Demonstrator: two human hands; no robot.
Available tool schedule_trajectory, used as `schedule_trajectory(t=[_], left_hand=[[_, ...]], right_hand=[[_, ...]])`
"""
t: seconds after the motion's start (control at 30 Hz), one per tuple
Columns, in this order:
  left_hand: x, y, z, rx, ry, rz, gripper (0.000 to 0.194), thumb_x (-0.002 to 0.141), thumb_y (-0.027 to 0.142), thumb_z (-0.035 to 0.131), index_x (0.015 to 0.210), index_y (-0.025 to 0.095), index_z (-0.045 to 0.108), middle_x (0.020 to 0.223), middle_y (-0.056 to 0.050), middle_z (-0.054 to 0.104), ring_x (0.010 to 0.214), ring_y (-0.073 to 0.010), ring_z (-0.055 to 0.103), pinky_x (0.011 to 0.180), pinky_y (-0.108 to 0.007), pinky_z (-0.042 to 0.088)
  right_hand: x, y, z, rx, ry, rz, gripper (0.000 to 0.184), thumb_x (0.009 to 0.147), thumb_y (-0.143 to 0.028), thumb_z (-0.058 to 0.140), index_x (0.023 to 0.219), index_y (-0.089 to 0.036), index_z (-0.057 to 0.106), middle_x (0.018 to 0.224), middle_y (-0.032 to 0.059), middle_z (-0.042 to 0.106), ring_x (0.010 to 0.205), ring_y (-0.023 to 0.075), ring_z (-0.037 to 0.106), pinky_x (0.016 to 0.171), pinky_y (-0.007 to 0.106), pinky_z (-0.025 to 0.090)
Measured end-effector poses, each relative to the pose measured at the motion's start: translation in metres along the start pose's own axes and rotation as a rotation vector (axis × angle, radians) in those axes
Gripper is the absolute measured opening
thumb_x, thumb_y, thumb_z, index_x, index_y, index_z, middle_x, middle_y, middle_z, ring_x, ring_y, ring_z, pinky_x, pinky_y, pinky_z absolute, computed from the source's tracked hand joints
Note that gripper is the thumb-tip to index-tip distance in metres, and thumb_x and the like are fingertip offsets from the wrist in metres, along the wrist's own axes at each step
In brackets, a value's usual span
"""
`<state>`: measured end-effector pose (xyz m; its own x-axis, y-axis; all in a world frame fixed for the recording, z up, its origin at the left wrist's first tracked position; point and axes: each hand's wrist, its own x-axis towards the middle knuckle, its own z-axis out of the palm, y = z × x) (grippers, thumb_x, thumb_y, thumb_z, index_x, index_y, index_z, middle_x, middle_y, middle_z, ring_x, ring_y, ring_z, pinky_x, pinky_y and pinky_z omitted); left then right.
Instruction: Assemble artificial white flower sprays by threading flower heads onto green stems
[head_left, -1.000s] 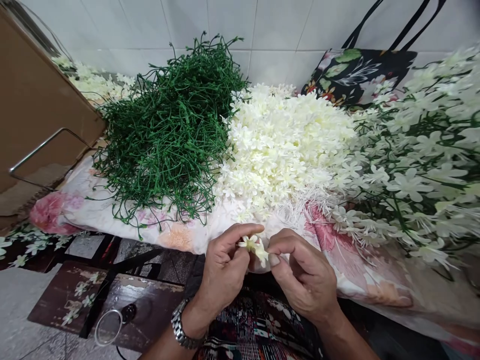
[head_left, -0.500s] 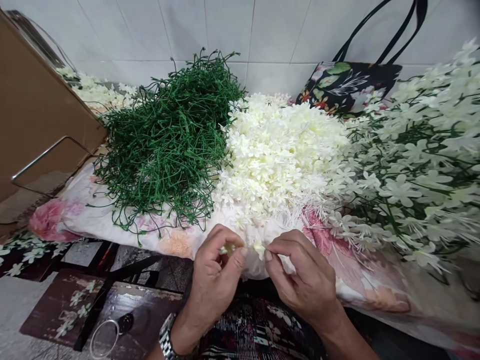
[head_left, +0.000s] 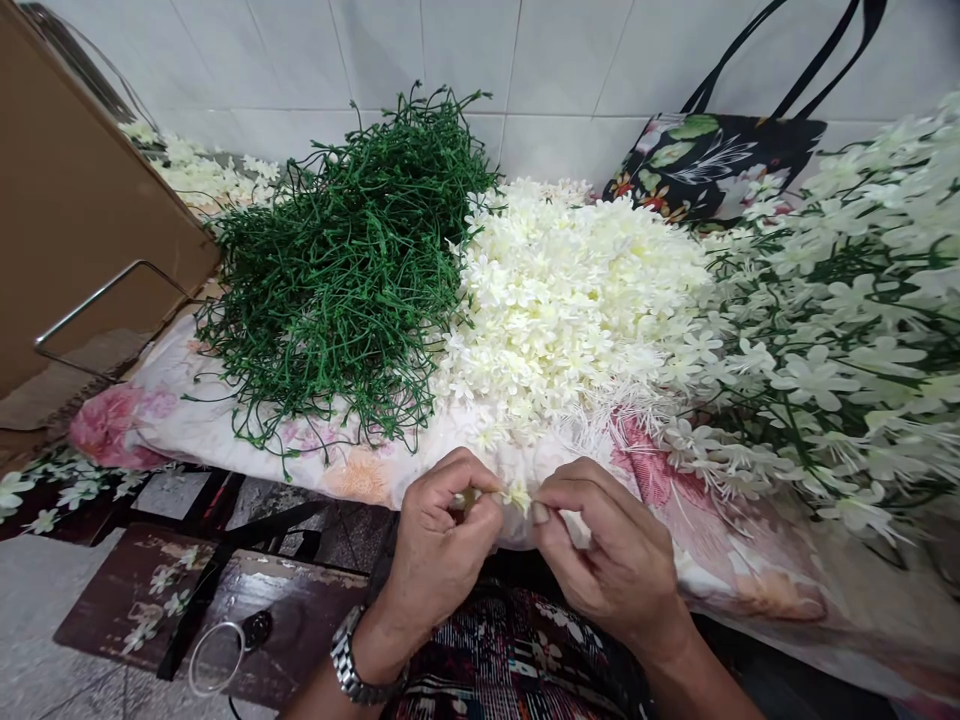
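Between my fingertips, just above the cloth's front edge, is a small cream artificial flower (head_left: 516,495). My left hand (head_left: 452,530) pinches at its left side, thumb against forefinger. From the right, my right hand (head_left: 606,540) pinches its other side. Some pale petals also show inside the curl of my left fingers. Beyond my hands lies a heap of loose cream artificial blossoms (head_left: 562,300). To its left is a tangled pile of green plastic stems (head_left: 345,270). Flowered stems (head_left: 825,370) with white blossoms are massed at the right.
A floral cloth (head_left: 247,425) covers the work surface. A cardboard box (head_left: 90,220) with a metal wire handle (head_left: 97,300) stands at left. Against the tiled wall sits a black floral bag (head_left: 720,165). Below left are dark wooden stools (head_left: 292,620) and a clear ring-shaped item (head_left: 217,658).
My left fingertips have come in to the flower, so both hands now meet at it. The whole view has shifted slightly.
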<state>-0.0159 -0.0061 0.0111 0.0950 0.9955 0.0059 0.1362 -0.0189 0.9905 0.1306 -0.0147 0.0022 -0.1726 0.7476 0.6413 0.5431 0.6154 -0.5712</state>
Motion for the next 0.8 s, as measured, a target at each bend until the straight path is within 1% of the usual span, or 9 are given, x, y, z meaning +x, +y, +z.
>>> schedule_trajectory(t=[0.07, 0.13, 0.23, 0.33, 0.47, 0.57, 0.67, 0.73, 0.8], left_hand=[[0.001, -0.004, -0.002, -0.064, 0.053, -0.028, 0.014, 0.067, 0.01, 0.048, 0.055, 0.017, 0.05, 0.058, 0.003, 0.043, 0.053, -0.0096, 0.038, 0.047, -0.02, 0.03], [0.003, -0.006, -0.004, -0.059, 0.111, -0.013, 0.015, 0.066, 0.01, 0.047, 0.054, 0.017, 0.049, 0.057, 0.004, 0.043, 0.053, -0.0094, 0.037, 0.048, -0.02, 0.029], [0.007, -0.005, -0.006, 0.076, 0.158, 0.021, 0.017, 0.066, 0.008, 0.047, 0.053, 0.017, 0.048, 0.056, 0.004, 0.043, 0.053, -0.0097, 0.04, 0.048, -0.02, 0.03], [0.012, -0.005, -0.006, 0.289, 0.158, 0.089, 0.019, 0.07, 0.007, 0.048, 0.055, 0.017, 0.051, 0.059, 0.002, 0.048, 0.057, -0.0114, 0.047, 0.054, -0.021, 0.036], [0.014, -0.01, -0.003, 0.464, 0.161, 0.219, 0.016, 0.077, 0.01, 0.05, 0.079, 0.015, 0.065, 0.071, -0.003, 0.061, 0.068, -0.0153, 0.058, 0.064, -0.024, 0.044], [0.011, -0.008, -0.003, 0.457, 0.193, 0.291, 0.021, 0.081, 0.011, 0.049, 0.091, 0.013, 0.067, 0.072, -0.003, 0.06, 0.064, -0.0144, 0.058, 0.06, -0.023, 0.044], [0.007, 0.002, -0.004, 0.387, 0.11, 0.306, 0.017, 0.081, 0.014, 0.052, 0.089, 0.015, 0.068, 0.068, -0.001, 0.058, 0.059, -0.0128, 0.055, 0.053, -0.022, 0.042], [0.005, 0.01, -0.003, 0.345, 0.034, 0.29, 0.009, 0.079, 0.016, 0.056, 0.079, 0.016, 0.066, 0.065, 0.0, 0.057, 0.058, -0.0123, 0.053, 0.052, -0.021, 0.041], [0.003, 0.014, 0.0, 0.331, 0.008, 0.27, 0.005, 0.075, 0.016, 0.061, 0.07, 0.017, 0.061, 0.062, 0.002, 0.055, 0.057, -0.0122, 0.052, 0.053, -0.021, 0.04]], right_hand=[[-0.001, 0.003, -0.003, 0.028, 0.053, 0.074, 0.016, 0.077, -0.002, 0.05, 0.081, -0.018, 0.052, 0.066, 0.0004, 0.053, 0.059, 0.0109, 0.051, 0.051, 0.023, 0.042], [-0.003, 0.007, -0.007, 0.039, 0.105, 0.146, 0.015, 0.078, -0.004, 0.05, 0.078, -0.019, 0.051, 0.064, -0.0007, 0.051, 0.057, 0.0103, 0.05, 0.05, 0.023, 0.04], [-0.006, 0.013, -0.011, 0.012, 0.148, 0.208, 0.014, 0.079, -0.006, 0.05, 0.075, -0.019, 0.051, 0.063, -0.0016, 0.051, 0.058, 0.0096, 0.049, 0.052, 0.023, 0.039], [-0.005, 0.016, -0.012, -0.015, 0.148, 0.209, 0.013, 0.079, -0.006, 0.051, 0.074, -0.019, 0.051, 0.063, -0.0023, 0.051, 0.057, 0.009, 0.049, 0.053, 0.022, 0.039], [-0.001, 0.014, -0.012, -0.013, 0.127, 0.19, 0.014, 0.079, -0.006, 0.052, 0.073, -0.018, 0.051, 0.063, -0.0024, 0.051, 0.057, 0.0087, 0.049, 0.052, 0.021, 0.039], [0.001, 0.011, -0.012, 0.031, 0.106, 0.171, 0.014, 0.08, -0.006, 0.05, 0.073, -0.018, 0.051, 0.063, -0.0021, 0.051, 0.056, 0.0087, 0.049, 0.051, 0.021, 0.04], [0.002, 0.009, -0.011, 0.083, 0.077, 0.148, 0.013, 0.08, -0.006, 0.05, 0.076, -0.018, 0.053, 0.064, -0.0011, 0.052, 0.058, 0.0096, 0.051, 0.051, 0.022, 0.042], [0.002, 0.007, -0.01, 0.089, 0.063, 0.121, 0.012, 0.08, -0.006, 0.05, 0.078, -0.018, 0.053, 0.065, -0.0004, 0.053, 0.059, 0.0099, 0.052, 0.051, 0.022, 0.043], [0.002, 0.005, -0.009, 0.06, 0.061, 0.08, 0.013, 0.08, -0.005, 0.051, 0.08, -0.018, 0.054, 0.065, -0.0002, 0.054, 0.059, 0.0101, 0.052, 0.051, 0.022, 0.044]])
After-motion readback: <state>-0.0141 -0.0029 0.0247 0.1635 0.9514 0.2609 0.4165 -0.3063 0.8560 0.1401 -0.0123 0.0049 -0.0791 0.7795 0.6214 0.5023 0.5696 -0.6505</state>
